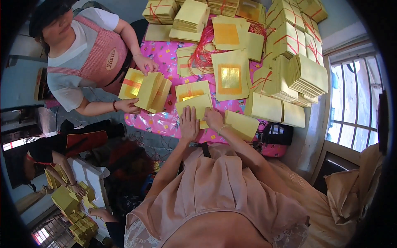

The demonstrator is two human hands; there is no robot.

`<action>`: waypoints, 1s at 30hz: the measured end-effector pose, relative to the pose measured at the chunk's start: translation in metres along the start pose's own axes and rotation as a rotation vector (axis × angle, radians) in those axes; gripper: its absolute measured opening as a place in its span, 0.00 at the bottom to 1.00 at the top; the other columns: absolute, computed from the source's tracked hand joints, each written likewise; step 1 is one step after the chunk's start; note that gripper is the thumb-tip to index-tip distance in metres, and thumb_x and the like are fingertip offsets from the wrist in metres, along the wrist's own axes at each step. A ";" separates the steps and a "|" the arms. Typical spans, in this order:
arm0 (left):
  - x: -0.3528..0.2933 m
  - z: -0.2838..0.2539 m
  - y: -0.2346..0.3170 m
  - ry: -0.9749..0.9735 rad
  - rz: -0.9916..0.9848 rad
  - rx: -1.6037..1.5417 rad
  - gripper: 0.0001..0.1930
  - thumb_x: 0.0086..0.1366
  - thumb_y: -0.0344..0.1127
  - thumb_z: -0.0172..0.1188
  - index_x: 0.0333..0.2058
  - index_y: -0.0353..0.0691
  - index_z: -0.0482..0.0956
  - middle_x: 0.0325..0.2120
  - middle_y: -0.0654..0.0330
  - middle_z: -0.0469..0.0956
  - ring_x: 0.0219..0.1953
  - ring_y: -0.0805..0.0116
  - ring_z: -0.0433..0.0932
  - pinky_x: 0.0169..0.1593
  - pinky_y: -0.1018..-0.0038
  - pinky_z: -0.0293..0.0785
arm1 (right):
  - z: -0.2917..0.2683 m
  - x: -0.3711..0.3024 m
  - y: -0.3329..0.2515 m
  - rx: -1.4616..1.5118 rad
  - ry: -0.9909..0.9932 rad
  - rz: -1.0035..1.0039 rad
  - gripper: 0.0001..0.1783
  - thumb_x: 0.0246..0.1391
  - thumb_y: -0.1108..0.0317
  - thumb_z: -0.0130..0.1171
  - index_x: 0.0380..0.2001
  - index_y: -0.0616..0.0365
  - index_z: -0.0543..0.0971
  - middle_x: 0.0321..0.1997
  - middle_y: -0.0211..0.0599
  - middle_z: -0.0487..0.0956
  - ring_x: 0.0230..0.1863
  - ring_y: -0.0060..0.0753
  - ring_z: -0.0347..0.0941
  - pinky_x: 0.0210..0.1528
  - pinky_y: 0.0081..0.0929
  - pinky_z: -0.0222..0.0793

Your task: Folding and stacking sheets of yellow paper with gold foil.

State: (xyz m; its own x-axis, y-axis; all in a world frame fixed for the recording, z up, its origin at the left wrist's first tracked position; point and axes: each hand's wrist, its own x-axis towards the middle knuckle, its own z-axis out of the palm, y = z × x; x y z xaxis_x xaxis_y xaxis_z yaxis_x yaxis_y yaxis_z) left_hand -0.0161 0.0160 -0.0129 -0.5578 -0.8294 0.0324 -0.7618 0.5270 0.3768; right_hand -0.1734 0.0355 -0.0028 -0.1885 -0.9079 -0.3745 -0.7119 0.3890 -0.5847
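My left hand (189, 123) lies flat with its fingers stretched out on a folded yellow paper sheet (198, 103) near the front edge of the table. Beside it, at the sheet's right edge, my right hand (214, 120) is closed with the fingers curled, seemingly pinching that edge; the fingertips are partly hidden. Just beyond, a yellow sheet with a gold foil patch and orange print (192, 89) lies partly under the folded one. To the right of my right hand rests a plain stack of yellow paper (242, 124).
A co-worker in a red apron (105, 62) holds yellow papers (144, 91) at the left. Foil-patched sheets (230, 78), red string (205, 45) and tied bundles (289, 39) cover the pink table cloth (161, 51). A black bag (278, 134) sits at the right edge. Other people work lower left.
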 end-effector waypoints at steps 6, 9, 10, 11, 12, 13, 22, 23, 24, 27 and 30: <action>0.001 0.000 0.001 -0.004 0.013 0.023 0.31 0.65 0.41 0.43 0.65 0.38 0.50 0.65 0.45 0.47 0.66 0.44 0.46 0.64 0.51 0.46 | -0.003 -0.001 -0.002 -0.028 -0.026 -0.038 0.16 0.45 0.63 0.63 0.33 0.59 0.70 0.37 0.47 0.74 0.39 0.53 0.73 0.40 0.45 0.69; 0.003 -0.001 0.001 -0.024 -0.003 0.028 0.32 0.64 0.41 0.44 0.65 0.39 0.49 0.65 0.45 0.46 0.67 0.45 0.44 0.64 0.51 0.44 | -0.003 -0.003 -0.002 -0.019 -0.028 -0.028 0.17 0.46 0.63 0.63 0.34 0.59 0.70 0.37 0.48 0.74 0.39 0.53 0.73 0.40 0.45 0.69; 0.004 -0.001 0.001 -0.046 -0.012 0.018 0.32 0.64 0.41 0.44 0.65 0.39 0.49 0.65 0.45 0.45 0.67 0.45 0.43 0.65 0.51 0.43 | -0.002 -0.003 -0.002 -0.029 -0.033 -0.017 0.17 0.46 0.63 0.63 0.34 0.59 0.69 0.38 0.48 0.73 0.40 0.53 0.73 0.40 0.45 0.69; 0.004 -0.001 0.001 -0.043 -0.010 0.021 0.32 0.64 0.41 0.44 0.65 0.39 0.49 0.65 0.45 0.45 0.67 0.45 0.43 0.65 0.51 0.43 | -0.003 -0.001 -0.003 -0.039 -0.037 -0.006 0.17 0.46 0.63 0.63 0.35 0.59 0.69 0.38 0.48 0.73 0.40 0.53 0.73 0.40 0.45 0.69; 0.004 0.000 0.000 -0.048 -0.015 0.029 0.32 0.64 0.41 0.44 0.65 0.40 0.49 0.65 0.45 0.45 0.67 0.45 0.42 0.65 0.50 0.43 | -0.003 -0.001 -0.002 -0.037 -0.034 -0.009 0.17 0.46 0.63 0.63 0.35 0.59 0.69 0.38 0.48 0.73 0.40 0.53 0.73 0.40 0.45 0.69; 0.004 0.001 0.000 -0.053 -0.020 0.037 0.32 0.64 0.42 0.44 0.65 0.40 0.48 0.65 0.45 0.44 0.67 0.45 0.42 0.65 0.50 0.42 | -0.003 -0.002 -0.002 -0.016 -0.021 -0.013 0.17 0.46 0.63 0.63 0.35 0.59 0.69 0.38 0.48 0.73 0.40 0.53 0.73 0.40 0.46 0.69; 0.003 0.001 -0.004 0.042 -0.003 -0.038 0.37 0.62 0.44 0.53 0.64 0.37 0.48 0.64 0.38 0.44 0.66 0.41 0.43 0.64 0.50 0.42 | -0.004 -0.007 -0.003 0.040 0.013 -0.033 0.17 0.46 0.63 0.62 0.35 0.59 0.69 0.40 0.49 0.73 0.42 0.55 0.73 0.42 0.46 0.69; 0.002 0.001 -0.004 0.041 0.005 -0.035 0.37 0.62 0.44 0.53 0.64 0.37 0.48 0.64 0.38 0.44 0.66 0.41 0.43 0.64 0.50 0.42 | -0.004 -0.006 -0.002 0.035 0.027 -0.038 0.17 0.46 0.63 0.62 0.36 0.60 0.69 0.40 0.49 0.73 0.42 0.55 0.73 0.42 0.46 0.69; 0.000 0.001 -0.003 0.159 -0.073 -0.102 0.41 0.58 0.45 0.58 0.64 0.34 0.47 0.63 0.36 0.45 0.65 0.40 0.45 0.64 0.49 0.43 | -0.004 -0.006 -0.002 0.040 0.032 -0.035 0.17 0.46 0.63 0.62 0.36 0.60 0.69 0.40 0.49 0.73 0.42 0.55 0.73 0.42 0.46 0.69; -0.004 0.007 -0.009 0.314 -0.279 -0.162 0.50 0.50 0.48 0.67 0.61 0.25 0.48 0.59 0.31 0.50 0.61 0.37 0.51 0.62 0.49 0.46 | -0.005 -0.004 -0.004 0.022 -0.005 -0.021 0.18 0.47 0.63 0.62 0.37 0.60 0.69 0.41 0.50 0.73 0.42 0.55 0.73 0.43 0.47 0.70; -0.004 0.011 -0.015 0.248 -0.437 -0.280 0.49 0.49 0.47 0.68 0.60 0.25 0.50 0.55 0.32 0.58 0.58 0.37 0.56 0.61 0.50 0.50 | -0.004 -0.004 -0.002 -0.007 0.004 -0.031 0.19 0.47 0.63 0.62 0.38 0.61 0.68 0.41 0.51 0.73 0.43 0.56 0.73 0.43 0.47 0.70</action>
State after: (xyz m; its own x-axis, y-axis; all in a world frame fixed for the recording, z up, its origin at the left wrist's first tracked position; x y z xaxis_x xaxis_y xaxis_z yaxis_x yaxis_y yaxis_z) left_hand -0.0061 0.0134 -0.0287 -0.0910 -0.9956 0.0222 -0.7692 0.0845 0.6334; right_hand -0.1734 0.0376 0.0027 -0.1689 -0.9199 -0.3538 -0.7223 0.3597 -0.5906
